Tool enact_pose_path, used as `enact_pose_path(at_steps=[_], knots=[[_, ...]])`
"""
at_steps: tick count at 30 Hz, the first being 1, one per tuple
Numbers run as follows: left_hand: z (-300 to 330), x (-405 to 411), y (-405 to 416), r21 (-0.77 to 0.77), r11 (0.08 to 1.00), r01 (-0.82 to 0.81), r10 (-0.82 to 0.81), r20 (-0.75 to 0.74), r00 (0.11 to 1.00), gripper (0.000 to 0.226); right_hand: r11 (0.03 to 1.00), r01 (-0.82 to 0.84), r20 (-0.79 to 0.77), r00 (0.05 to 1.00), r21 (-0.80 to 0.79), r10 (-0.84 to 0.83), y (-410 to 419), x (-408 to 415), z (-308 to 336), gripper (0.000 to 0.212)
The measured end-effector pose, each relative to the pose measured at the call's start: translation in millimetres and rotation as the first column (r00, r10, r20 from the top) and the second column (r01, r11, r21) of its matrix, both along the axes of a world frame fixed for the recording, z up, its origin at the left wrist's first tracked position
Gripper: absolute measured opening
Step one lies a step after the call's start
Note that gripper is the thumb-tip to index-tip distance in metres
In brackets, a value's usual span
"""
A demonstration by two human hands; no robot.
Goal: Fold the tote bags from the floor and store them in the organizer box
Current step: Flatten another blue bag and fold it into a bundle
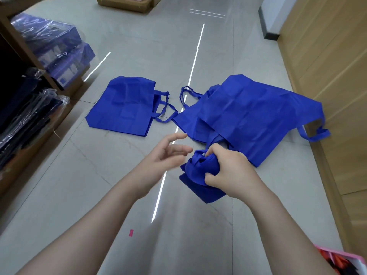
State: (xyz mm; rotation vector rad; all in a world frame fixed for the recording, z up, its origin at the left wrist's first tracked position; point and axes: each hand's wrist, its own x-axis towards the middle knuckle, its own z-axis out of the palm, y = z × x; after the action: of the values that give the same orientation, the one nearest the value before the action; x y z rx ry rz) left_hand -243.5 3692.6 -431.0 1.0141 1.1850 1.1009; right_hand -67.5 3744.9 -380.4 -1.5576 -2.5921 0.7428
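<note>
My right hand (230, 171) grips a folded blue tote bag (198, 181) held above the grey floor, fingers curled round its bunched top and handles. My left hand (164, 155) hovers just left of it, fingers spread and relaxed, holding nothing. One blue tote bag (125, 106) lies flat on the floor at centre left. A pile of blue tote bags (248, 116) lies spread at centre right, handles trailing toward the wall. A pink-rimmed box (351, 261), possibly the organizer box, shows at the bottom right corner with dark and orange contents.
Wooden shelving (27, 62) with plastic-wrapped blue and dark goods runs along the left. A wooden panel wall (327, 66) stands on the right. A wooden crate (127, 2) sits at the far end of the aisle. A small pink tag (131, 232) lies on the tiles.
</note>
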Motion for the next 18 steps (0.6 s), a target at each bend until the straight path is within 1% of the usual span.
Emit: enact_pose_path(at_steps=[1, 2, 3, 4, 6, 8, 10, 12, 14, 16, 17, 18], knots=[[0, 4, -1, 0.025, 0.999, 0.048, -0.043, -0.194, 0.980, 0.049, 0.999, -0.046, 0.052, 0.998, 0.028, 0.045, 0, 0, -1, 0.029], [-1, 10, -3, 0.046, 0.992, 0.120, -0.098, -0.338, 0.936, 0.049, 0.995, -0.085, 0.064, 0.995, 0.051, 0.081, 0, 1, -3, 0.031], [-4, 16, -4, 0.066, 0.981, 0.181, -0.136, -0.425, 0.895, 0.051, 0.990, -0.114, 0.054, 0.993, 0.084, 0.110, 1, 2, -4, 0.032], [-8, 21, -4, 0.085, 0.974, 0.208, -0.145, -0.465, 0.873, 0.054, 0.985, -0.128, 0.030, 0.992, 0.114, 0.125, 2, 3, -5, 0.032], [-12, 26, -3, 0.121, 0.972, 0.201, -0.120, -0.479, 0.869, 0.060, 0.986, -0.103, -0.076, 0.991, 0.132, 0.114, 5, 6, -7, 0.032], [-15, 25, 0, 0.161, 0.972, 0.169, -0.072, -0.481, 0.874, 0.062, 0.991, -0.072, -0.231, 0.968, 0.111, 0.097, 7, 10, -10, 0.034], [-15, 25, 2, 0.208, 0.969, 0.135, -0.014, -0.498, 0.867, 0.056, 0.997, -0.040, -0.362, 0.930, 0.066, 0.061, 8, 12, -10, 0.038], [-15, 26, 4, 0.257, 0.960, 0.110, 0.036, -0.507, 0.861, 0.046, 0.999, 0.015, -0.439, 0.898, 0.029, 0.000, 10, 13, -11, 0.040], [-13, 27, 7, 0.282, 0.957, 0.066, 0.074, -0.458, 0.886, 0.043, 0.996, 0.058, -0.459, 0.888, 0.075, -0.017, 13, 17, -12, 0.037], [-13, 24, 9, 0.261, 0.965, 0.011, 0.092, -0.381, 0.920, 0.047, 0.986, 0.054, -0.394, 0.919, 0.160, 0.013, 19, 24, -12, 0.035], [-15, 21, 10, 0.237, 0.972, -0.005, 0.091, -0.353, 0.931, 0.047, 0.988, 0.028, -0.353, 0.935, 0.152, 0.028, 21, 28, -10, 0.036], [-17, 19, 10, 0.212, 0.977, -0.012, 0.082, -0.324, 0.942, 0.046, 0.995, -0.012, -0.329, 0.943, 0.101, 0.045, 24, 32, -8, 0.038]])
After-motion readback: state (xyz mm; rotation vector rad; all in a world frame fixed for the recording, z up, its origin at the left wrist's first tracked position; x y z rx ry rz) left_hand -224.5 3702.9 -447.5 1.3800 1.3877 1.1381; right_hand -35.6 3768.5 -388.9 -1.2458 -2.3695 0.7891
